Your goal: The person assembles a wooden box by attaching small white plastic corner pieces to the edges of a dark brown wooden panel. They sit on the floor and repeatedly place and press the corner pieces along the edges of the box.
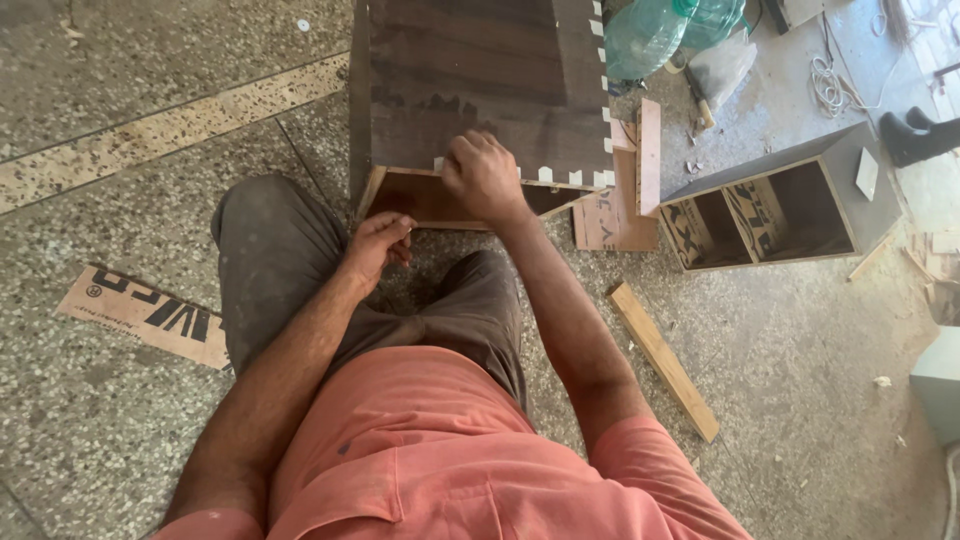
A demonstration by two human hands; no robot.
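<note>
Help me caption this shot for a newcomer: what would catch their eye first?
The dark wooden cabinet at top centre, its edges dotted with pale tabs, where the right hand presses the near edge. The left hand is curled just below it. On the floor at right sit an open two-compartment box and a loose wooden strip.

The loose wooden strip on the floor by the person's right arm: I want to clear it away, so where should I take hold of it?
Probably grip the wooden strip near its middle, across its narrow width, coming from above. It lies flat on the floor, long and slim, with nothing on top of it. A mid-length hold should keep it from tipping as it lifts.
</note>
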